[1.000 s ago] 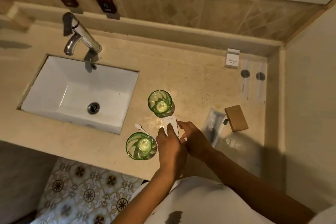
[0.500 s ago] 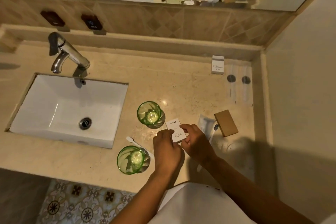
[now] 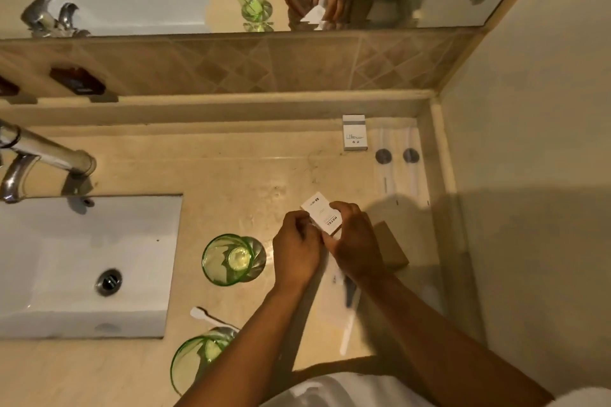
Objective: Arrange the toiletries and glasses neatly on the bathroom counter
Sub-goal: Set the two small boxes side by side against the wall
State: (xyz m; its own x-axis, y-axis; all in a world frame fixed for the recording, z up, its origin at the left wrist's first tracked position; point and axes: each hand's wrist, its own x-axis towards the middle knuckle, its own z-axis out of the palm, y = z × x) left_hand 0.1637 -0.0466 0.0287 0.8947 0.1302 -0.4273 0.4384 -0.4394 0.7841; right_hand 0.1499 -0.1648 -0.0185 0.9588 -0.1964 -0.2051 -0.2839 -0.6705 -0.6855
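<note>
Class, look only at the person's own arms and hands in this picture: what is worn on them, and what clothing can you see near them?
The left hand and the right hand are bare: no gloves, and no rings, watch or bracelet show. Both forearms are uncovered up to the bottom edge of the picture, so no sleeve reaches them. A white garment shows between the arms at the bottom edge.
</note>
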